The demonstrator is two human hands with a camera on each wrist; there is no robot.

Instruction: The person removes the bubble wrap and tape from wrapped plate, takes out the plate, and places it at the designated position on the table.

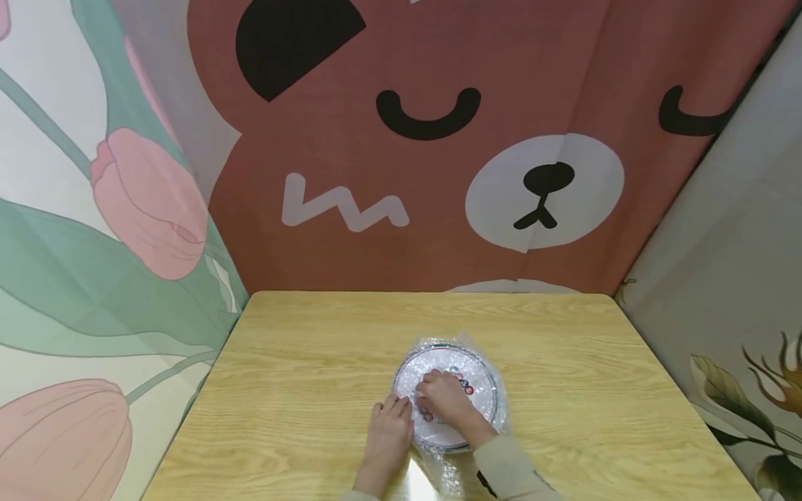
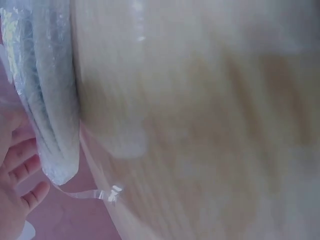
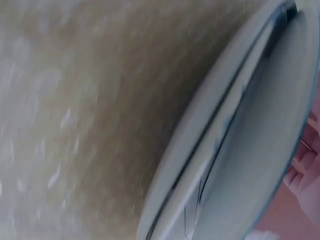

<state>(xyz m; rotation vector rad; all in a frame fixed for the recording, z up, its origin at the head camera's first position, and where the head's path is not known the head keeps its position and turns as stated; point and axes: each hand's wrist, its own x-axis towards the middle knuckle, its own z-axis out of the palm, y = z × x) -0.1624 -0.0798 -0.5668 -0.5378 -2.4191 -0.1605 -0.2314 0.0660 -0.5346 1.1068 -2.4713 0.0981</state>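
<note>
- Stack of round plates (image 1: 447, 360), flower-printed on top, lying on the near-central part of the wood-grain table (image 1: 282, 417).
- Bubble wrap (image 1: 447, 474) surrounding the stack, its loose end toward the person.
- Left hand (image 1: 390, 426): fingers relaxed and extended, at the stack's left rim.
- Right hand (image 1: 441, 396): fingers bent over the top face; whether they pinch the wrap cannot be told.
- Behind: bear-patterned cloth (image 1: 344, 139); at left, tulip-patterned cloth (image 1: 150, 202).
</note>
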